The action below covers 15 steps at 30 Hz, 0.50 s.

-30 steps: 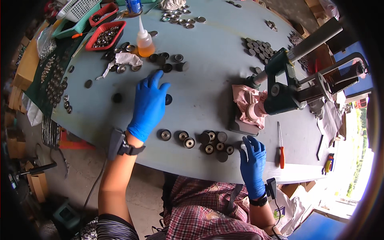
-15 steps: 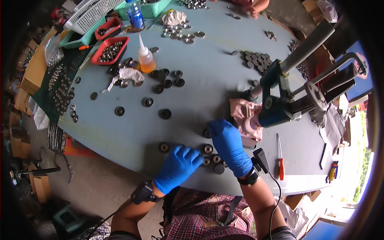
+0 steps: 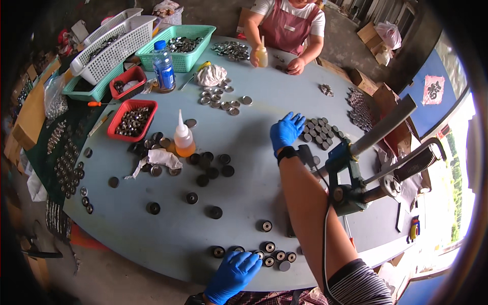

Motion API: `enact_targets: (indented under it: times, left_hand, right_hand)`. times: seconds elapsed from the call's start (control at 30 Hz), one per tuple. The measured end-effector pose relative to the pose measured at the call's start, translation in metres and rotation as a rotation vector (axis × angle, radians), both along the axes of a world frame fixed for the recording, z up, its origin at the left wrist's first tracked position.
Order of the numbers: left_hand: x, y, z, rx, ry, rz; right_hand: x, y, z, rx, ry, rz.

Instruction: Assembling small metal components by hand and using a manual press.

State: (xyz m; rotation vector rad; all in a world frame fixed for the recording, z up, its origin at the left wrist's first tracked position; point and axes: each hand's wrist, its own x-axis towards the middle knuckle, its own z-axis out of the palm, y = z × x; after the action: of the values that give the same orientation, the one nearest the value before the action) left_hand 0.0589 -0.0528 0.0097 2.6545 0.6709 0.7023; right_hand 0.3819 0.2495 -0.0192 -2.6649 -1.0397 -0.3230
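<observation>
My right hand (image 3: 288, 131), in a blue glove, is stretched far over the table. Its fingers are spread, and it is at the left edge of a group of dark round discs (image 3: 320, 133). I see nothing held in it. My left hand (image 3: 234, 274), gloved too, lies low at the table's near edge. Its loosely bent fingers rest among black round parts with metal centres (image 3: 269, 247), the fingertips against one of them. The undersides of these fingers are hidden. A similar ringed part (image 3: 265, 225) sits a little farther off, and a plain dark disc (image 3: 284, 266) lies nearest me.
A green hand press (image 3: 345, 180) stands right of my right forearm. Left of centre are a dropper bottle (image 3: 184, 136), a red tray of small metal parts (image 3: 133, 120) and scattered black parts (image 3: 215, 212). Across the table a person (image 3: 290, 25) holds another bottle (image 3: 262, 55).
My right hand has moved from beside the press away from me to the dark discs. My left hand stays by the ringed parts. The view has tilted up, showing more of the other person.
</observation>
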Motion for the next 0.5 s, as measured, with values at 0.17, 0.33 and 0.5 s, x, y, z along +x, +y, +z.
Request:
enact_targets:
  times: [0.17, 0.33, 0.5]
  left_hand:
    - [0.002, 0.012, 0.008, -0.082, -0.029, -0.022]
    - [-0.022, 0.031, 0.018, -0.288, -0.243, 0.241]
    - [-0.032, 0.082, 0.015, -0.25, -0.156, 0.403]
  right_hand:
    - [0.009, -0.016, -0.009, -0.172, -0.126, 0.15]
    - [-0.052, -0.08, 0.004, -0.159, 0.056, 0.525]
    - [-0.112, -0.195, 0.031, -0.134, 0.041, 0.858]
